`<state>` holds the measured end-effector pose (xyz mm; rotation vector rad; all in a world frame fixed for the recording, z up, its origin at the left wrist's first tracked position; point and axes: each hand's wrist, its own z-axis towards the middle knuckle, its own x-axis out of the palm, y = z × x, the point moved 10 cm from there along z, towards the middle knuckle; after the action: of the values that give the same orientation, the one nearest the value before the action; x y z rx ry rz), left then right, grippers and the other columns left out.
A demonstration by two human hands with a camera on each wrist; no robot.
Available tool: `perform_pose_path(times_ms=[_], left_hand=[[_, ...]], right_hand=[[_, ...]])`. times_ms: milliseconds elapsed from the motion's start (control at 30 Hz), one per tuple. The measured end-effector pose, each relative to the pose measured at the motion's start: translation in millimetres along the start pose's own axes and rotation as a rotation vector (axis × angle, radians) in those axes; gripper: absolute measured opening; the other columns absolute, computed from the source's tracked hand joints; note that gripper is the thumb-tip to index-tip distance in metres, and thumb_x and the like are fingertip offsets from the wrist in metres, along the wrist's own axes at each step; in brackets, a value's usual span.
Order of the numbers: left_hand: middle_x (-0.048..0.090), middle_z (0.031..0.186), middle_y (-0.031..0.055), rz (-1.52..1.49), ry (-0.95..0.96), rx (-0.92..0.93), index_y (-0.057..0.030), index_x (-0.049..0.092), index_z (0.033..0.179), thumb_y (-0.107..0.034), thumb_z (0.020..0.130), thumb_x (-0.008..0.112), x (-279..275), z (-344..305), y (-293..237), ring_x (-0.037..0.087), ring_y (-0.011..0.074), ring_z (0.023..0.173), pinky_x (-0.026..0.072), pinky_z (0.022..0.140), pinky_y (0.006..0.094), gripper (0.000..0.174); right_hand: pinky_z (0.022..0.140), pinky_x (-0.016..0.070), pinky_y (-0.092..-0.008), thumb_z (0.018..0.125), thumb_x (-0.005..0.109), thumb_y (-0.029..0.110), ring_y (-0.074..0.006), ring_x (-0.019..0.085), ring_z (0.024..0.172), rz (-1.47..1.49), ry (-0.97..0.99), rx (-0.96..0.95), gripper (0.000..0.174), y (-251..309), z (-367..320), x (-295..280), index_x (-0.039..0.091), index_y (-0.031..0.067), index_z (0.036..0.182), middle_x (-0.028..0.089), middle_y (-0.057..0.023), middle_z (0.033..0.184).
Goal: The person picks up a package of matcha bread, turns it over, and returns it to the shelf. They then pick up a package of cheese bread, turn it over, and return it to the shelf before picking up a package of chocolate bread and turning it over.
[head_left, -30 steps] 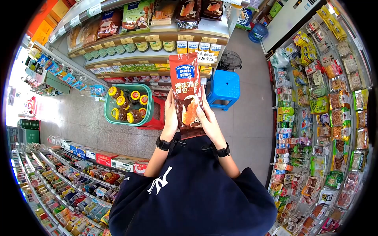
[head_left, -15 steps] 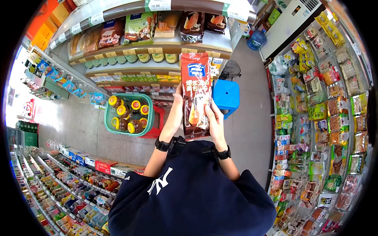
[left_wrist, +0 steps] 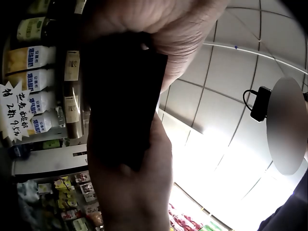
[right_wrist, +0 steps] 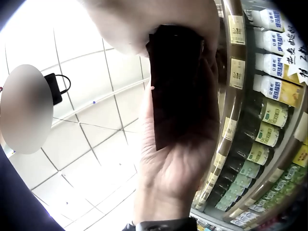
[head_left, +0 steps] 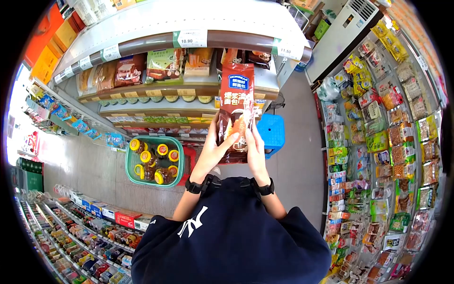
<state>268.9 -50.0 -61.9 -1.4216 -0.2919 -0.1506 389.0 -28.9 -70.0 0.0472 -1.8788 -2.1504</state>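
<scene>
Both hands hold a red-brown bread package (head_left: 238, 97) upright in front of the chest in the head view. The left hand (head_left: 212, 150) grips its left side, thumb across the lower front. On the right edge, the right hand (head_left: 256, 154) holds it with thumb and fingers. In the left wrist view the package (left_wrist: 122, 101) is a dark shape between the left hand (left_wrist: 178, 33) and the other hand. It is dark too in the right wrist view, where the package (right_wrist: 175, 86) lies against the right hand (right_wrist: 180, 168).
Shelves of packaged bread (head_left: 130, 71) stand ahead. A green basket (head_left: 128, 163) with several yellow-lidded jars is at the left, and a blue stool (head_left: 272, 132) is behind the package at the right. Snack racks (head_left: 378, 142) line the right; a drinks shelf (head_left: 94, 241) is at lower left.
The package and both hands have shifted right, and the left thumb has come onto the package's front. The head view has tilted up, showing more of the upper shelf.
</scene>
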Motion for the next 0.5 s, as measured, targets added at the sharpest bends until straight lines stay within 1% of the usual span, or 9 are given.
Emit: perform_pose_path(times_ms=[67,100,267,333,367,500], left_hand=[[0.043,0.133,0.0124,-0.009,-0.032,0.022,0.0005,0.023,0.142,-0.012,0.087,0.065,-9.7,7.1,-3.5,0.043,0.0174,0.122,0.0369,0.102,0.0314,0.070],[0.044,0.132,0.0126,-0.008,-0.059,0.050,0.0012,0.024,0.141,-0.012,0.087,0.065,-12.4,9.8,-8.7,0.044,0.0174,0.121,0.0380,0.101,0.0309,0.069],[0.044,0.133,0.0125,-0.070,-0.070,0.049,0.0006,0.024,0.142,-0.011,0.087,0.064,-21.7,23.1,-5.1,0.046,0.0176,0.121,0.0395,0.099,0.0304,0.068],[0.042,0.134,0.0126,-0.086,-0.128,0.057,-0.0001,0.023,0.142,-0.010,0.088,0.063,-28.3,26.9,-7.1,0.045,0.0177,0.121,0.0389,0.100,0.0305,0.069],[0.041,0.135,0.0128,-0.086,-0.117,0.064,-0.0007,0.022,0.143,-0.010,0.088,0.063,-28.9,29.6,-7.9,0.045,0.0178,0.121,0.0387,0.101,0.0306,0.069],[0.040,0.136,0.0126,-0.073,-0.123,0.095,-0.0007,0.022,0.143,-0.011,0.088,0.062,-29.5,36.3,-9.7,0.044,0.0179,0.122,0.0385,0.101,0.0307,0.069]], right_hand=[[0.112,0.0156,-0.0314,0.098,0.041,0.016,-0.0214,0.016,0.141,-0.032,0.103,-0.021,0.053,4.9,9.2,14.3,0.023,-0.0052,0.143,0.015,-0.0152,0.154],[0.113,0.0149,-0.0324,0.098,0.041,0.017,-0.0227,0.014,0.142,-0.038,0.134,-0.029,0.054,4.6,11.3,18.7,0.022,-0.0043,0.144,0.012,-0.0157,0.155],[0.112,0.0152,-0.0329,0.098,0.042,0.016,-0.0237,0.014,0.142,-0.057,0.139,-0.045,0.055,7.1,14.5,28.1,0.022,-0.0031,0.145,0.011,-0.0165,0.155],[0.112,0.0160,-0.0329,0.097,0.043,0.014,-0.0235,0.016,0.142,-0.118,0.155,-0.086,0.055,12.1,14.5,31.6,0.021,-0.0030,0.145,0.012,-0.0169,0.154],[0.112,0.0160,-0.0329,0.097,0.043,0.013,-0.0234,0.017,0.141,-0.147,0.154,-0.091,0.054,13.8,14.9,31.0,0.022,-0.0030,0.145,0.014,-0.0171,0.154],[0.112,0.0166,-0.0326,0.097,0.043,0.013,-0.0234,0.018,0.141,-0.093,0.098,-0.055,0.055,0.3,12.2,27.4,0.021,-0.0030,0.145,0.018,-0.0172,0.153]])
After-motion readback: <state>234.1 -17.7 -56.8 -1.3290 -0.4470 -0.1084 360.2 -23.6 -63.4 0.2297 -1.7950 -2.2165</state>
